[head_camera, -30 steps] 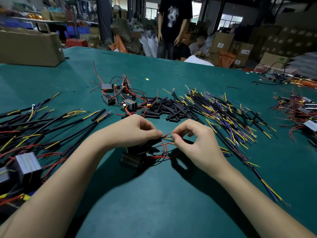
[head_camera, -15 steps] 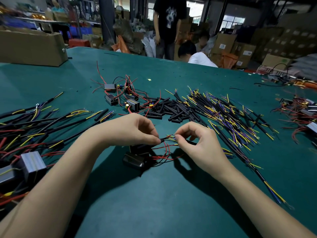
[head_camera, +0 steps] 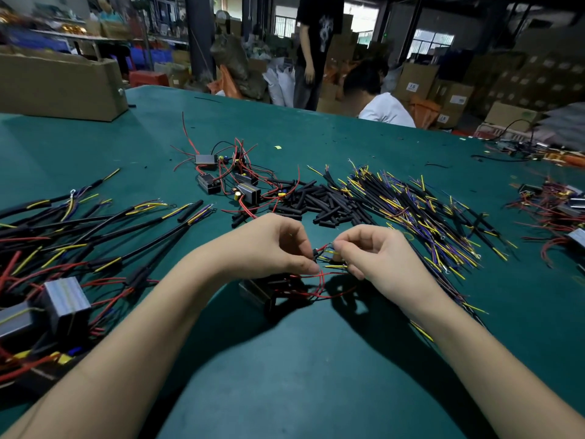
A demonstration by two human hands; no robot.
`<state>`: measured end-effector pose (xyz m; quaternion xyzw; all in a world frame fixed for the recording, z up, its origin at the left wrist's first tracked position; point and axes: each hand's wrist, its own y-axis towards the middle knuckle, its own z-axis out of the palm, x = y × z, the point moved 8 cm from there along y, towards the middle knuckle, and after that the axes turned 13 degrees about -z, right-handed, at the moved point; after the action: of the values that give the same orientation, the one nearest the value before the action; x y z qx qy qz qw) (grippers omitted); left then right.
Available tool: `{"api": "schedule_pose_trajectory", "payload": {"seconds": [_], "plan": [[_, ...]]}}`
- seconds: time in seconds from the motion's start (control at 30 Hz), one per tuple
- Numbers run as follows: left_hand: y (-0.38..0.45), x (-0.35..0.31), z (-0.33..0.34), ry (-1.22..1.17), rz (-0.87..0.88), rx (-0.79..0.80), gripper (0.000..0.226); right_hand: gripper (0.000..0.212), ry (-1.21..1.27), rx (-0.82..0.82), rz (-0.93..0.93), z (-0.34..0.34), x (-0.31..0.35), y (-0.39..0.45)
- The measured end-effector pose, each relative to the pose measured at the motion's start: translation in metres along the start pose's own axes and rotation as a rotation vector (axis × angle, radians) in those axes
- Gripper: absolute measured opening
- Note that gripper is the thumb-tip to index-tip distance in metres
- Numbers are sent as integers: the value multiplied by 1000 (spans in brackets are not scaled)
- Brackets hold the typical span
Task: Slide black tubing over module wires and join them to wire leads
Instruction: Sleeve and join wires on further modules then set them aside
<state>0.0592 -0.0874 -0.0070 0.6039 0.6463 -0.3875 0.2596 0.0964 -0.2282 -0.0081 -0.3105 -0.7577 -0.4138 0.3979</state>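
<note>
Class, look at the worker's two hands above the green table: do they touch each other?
Apart. The head view shows a gap of wires and green table between the left hand and the right hand.

We read very little text here. A white label (head_camera: 412, 87) on a stacked cardboard box (head_camera: 418, 82) behind the worktop carries what looks like "15" in dark print. A second small white label (head_camera: 443, 118) on a lower box (head_camera: 451, 114) near the orange bag shows the same two characters, "15", less sharply. A larger white label (head_camera: 458, 100) on a box further right bears print too small for us to make out. The black T-shirt (head_camera: 319, 26) of the standing person carries a pale graphic; we discern no lettering in it.
</note>
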Motion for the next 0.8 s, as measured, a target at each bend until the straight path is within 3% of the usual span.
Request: {"api": "schedule_pose_trajectory", "payload": {"seconds": [0.27,0.43,0.53,0.8], "plan": [[-5,10,-4,-85,-78,93,10,10,-22,31,-3,0,0,-1],[-6,3,-6,-28,-44,22,1,10,-6,63,-29,0,0,0],[-5,-3,-10,1,2,-71,7,9,-4,85,-39,2,0,1],[-1,-1,-9,-43,20,-104,10,9,-33,176,-122,6,5,0]]}}
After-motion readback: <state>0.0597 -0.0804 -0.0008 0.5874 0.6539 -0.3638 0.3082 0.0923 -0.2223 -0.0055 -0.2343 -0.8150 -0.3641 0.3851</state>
